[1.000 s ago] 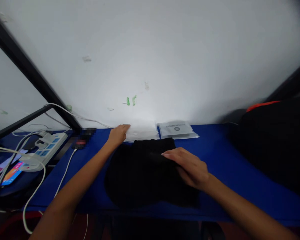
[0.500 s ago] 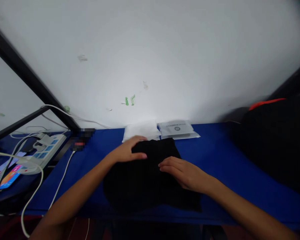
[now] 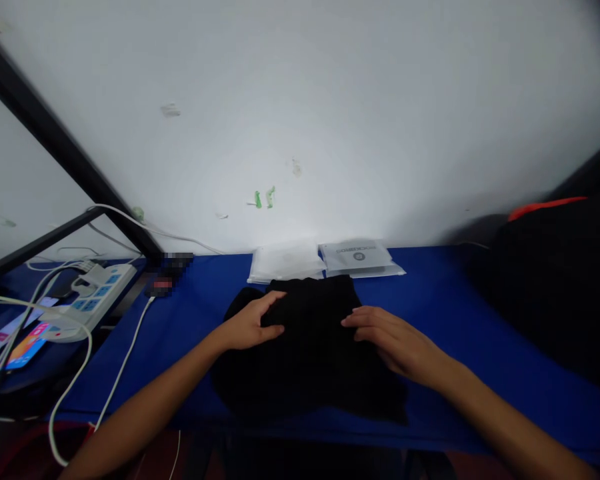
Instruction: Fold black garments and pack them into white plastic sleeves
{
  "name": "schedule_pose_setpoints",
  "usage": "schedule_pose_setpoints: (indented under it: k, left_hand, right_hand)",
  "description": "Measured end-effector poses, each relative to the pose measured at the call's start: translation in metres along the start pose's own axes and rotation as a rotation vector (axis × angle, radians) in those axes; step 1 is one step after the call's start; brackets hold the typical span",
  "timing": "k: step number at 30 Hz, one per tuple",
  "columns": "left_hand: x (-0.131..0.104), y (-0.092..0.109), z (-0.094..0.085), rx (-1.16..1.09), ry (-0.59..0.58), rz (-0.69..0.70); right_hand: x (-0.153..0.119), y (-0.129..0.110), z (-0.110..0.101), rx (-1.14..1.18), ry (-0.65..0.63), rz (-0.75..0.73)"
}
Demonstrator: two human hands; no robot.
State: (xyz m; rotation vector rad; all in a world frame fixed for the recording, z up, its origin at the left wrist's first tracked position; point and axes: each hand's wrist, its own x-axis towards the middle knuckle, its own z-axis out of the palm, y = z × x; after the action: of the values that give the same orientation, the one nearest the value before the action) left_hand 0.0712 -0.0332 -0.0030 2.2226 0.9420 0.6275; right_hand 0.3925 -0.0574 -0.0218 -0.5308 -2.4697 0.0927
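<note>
A piece of black cloth (image 3: 307, 373), perhaps a garment, lies folded on the blue tabletop in front of me. My left hand (image 3: 250, 324) rests on its left side, thumb spread away from the fingers. On the right edge of the cloth is my right hand (image 3: 397, 340), its fingers stretched out together and touching the fabric. Neither hand grips anything that I can see. Folds within the dark material are hard to make out.
Against the wall lie a white pouch (image 3: 286, 260) and a clear printed pouch (image 3: 361, 259). A power strip (image 3: 103, 293) with cables and a lit phone (image 3: 27, 347) are at left. A large black item with an orange edge (image 3: 545, 208) stands at right.
My left hand has drawn back slightly toward me, and my right hand has slid to the right over the cloth. My view has shifted a little.
</note>
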Motion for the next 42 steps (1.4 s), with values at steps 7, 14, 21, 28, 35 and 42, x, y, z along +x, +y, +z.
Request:
schedule_pose_setpoints:
  k: [7,14,21,28,35,42]
  left_hand:
    - [-0.039,0.008,-0.009,0.303,-0.074,-0.132]
    - [-0.031,0.009,0.02,0.541,-0.022,-0.208]
    - [-0.019,0.01,0.02,0.357,0.162,-0.281]
    - [-0.052,-0.014,-0.013,0.073,0.326,-0.469]
    - [-0.059,-0.03,-0.041,0.069,0.068,-0.423]
    - [-0.045,-0.031,-0.054,0.111,-0.146,-0.361]
  right_hand:
    - [-0.005,0.018,-0.002,0.021,-0.032,0.171]
    - [0.002,0.03,0.01,0.042,-0.141,0.259]
    - [-0.006,0.039,0.006,0.074,-0.155,0.291]
    - [-0.018,0.057,0.002,0.127,-0.157,0.311]
    - [-0.008,0.052,-0.007,0.224,-0.236,0.359]
    - [-0.005,0.037,-0.009,0.154,-0.367,0.426]
